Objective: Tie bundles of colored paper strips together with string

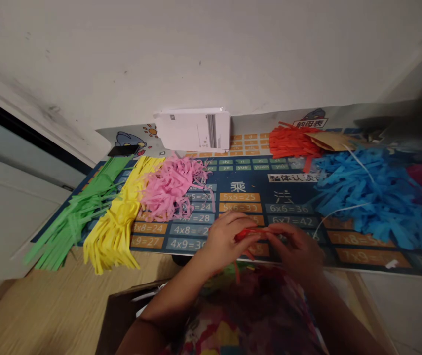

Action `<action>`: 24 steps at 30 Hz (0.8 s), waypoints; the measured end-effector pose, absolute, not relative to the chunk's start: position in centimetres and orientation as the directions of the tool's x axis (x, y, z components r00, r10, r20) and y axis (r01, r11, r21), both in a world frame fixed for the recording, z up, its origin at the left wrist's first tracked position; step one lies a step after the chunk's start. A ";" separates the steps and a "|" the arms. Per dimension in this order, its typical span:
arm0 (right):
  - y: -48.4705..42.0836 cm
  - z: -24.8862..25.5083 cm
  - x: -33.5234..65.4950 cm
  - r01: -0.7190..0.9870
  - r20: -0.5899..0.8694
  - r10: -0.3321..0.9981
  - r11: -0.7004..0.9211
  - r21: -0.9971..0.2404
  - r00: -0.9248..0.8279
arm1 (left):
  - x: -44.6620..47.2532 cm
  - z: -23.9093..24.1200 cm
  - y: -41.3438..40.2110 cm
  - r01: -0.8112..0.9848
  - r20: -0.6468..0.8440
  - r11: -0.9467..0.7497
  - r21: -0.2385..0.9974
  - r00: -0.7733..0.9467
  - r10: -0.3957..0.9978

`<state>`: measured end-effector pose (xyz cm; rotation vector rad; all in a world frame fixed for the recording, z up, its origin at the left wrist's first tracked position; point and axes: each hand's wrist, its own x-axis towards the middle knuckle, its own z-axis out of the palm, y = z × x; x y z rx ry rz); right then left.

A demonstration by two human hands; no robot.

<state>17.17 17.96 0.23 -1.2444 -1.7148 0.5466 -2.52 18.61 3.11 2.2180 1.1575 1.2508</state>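
Observation:
Near the front edge of the table, my left hand (229, 239) is closed around a bunched piece of red tissue paper (251, 232). My right hand (294, 246) pinches the other end of it between thumb and fingertips. A thin red strip hangs down below my left hand. Pink shredded tissue paper (175, 187) lies to the left of my hands, beside a yellow fringed tissue bundle (122, 217) and a green one (81, 212). To the right rests a large blue tissue tassel (369, 192) with white string (338, 209) on it.
The table wears a printed multiplication chart (188, 230). A white box (196, 130) leans against the wall at the back. Red-orange fringed paper (292, 140) lies at the back right, near a tan paper piece (329, 140). A dark phone-like slab (124, 151) sits at the back left.

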 end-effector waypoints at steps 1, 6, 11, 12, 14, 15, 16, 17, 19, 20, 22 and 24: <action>17.9 0.4 17.1 0.514 0.430 0.900 0.403 -0.757 -0.073 | -2.5 3.0 18.6 0.472 0.583 -0.642 0.604 0.288 0.760; 17.4 1.0 17.0 0.563 0.485 0.872 0.434 -0.703 -0.065 | -2.2 2.6 18.6 0.461 0.700 -0.751 0.473 0.321 0.638; 17.2 0.9 17.2 0.585 0.516 0.854 0.453 -0.672 -0.069 | -2.0 2.6 18.5 0.476 0.730 -0.758 0.445 0.298 0.615; 17.2 0.9 17.3 0.586 0.513 0.855 0.453 -0.672 -0.073 | -2.0 2.6 18.6 0.475 0.731 -0.759 0.445 0.297 0.615; 17.2 0.8 17.2 0.584 0.511 0.856 0.454 -0.673 -0.078 | -1.9 2.6 18.7 0.472 0.723 -0.757 0.452 0.303 0.620; 17.1 0.8 17.1 0.584 0.513 0.855 0.458 -0.670 -0.082 | -1.8 2.5 18.7 0.469 0.715 -0.755 0.459 0.310 0.627; 17.0 0.8 16.9 0.586 0.518 0.851 0.464 -0.664 -0.086 | -1.7 2.5 18.8 0.466 0.700 -0.751 0.469 0.323 0.637; 16.8 0.8 16.7 0.591 0.529 0.844 0.473 -0.654 -0.090 | -1.6 2.4 18.8 0.465 0.677 -0.740 0.486 0.336 0.655; 16.6 0.8 16.6 0.596 0.563 0.818 0.510 -0.621 -0.114 | -1.4 2.4 18.8 0.475 0.618 -0.708 0.522 0.361 0.698; 16.8 0.9 16.7 0.585 0.579 0.802 0.543 -0.602 -0.149 | -1.3 2.4 18.8 0.489 0.587 -0.685 0.540 0.366 0.723; 18.4 1.5 17.9 0.553 0.579 0.780 0.598 -0.580 -0.237 | -1.4 2.5 18.7 0.521 0.528 -0.637 0.568 0.363 0.768; 21.7 2.7 20.6 0.602 0.535 0.815 0.547 -0.582 -0.223 | -1.7 2.5 18.7 0.515 0.500 -0.610 0.602 0.354 0.791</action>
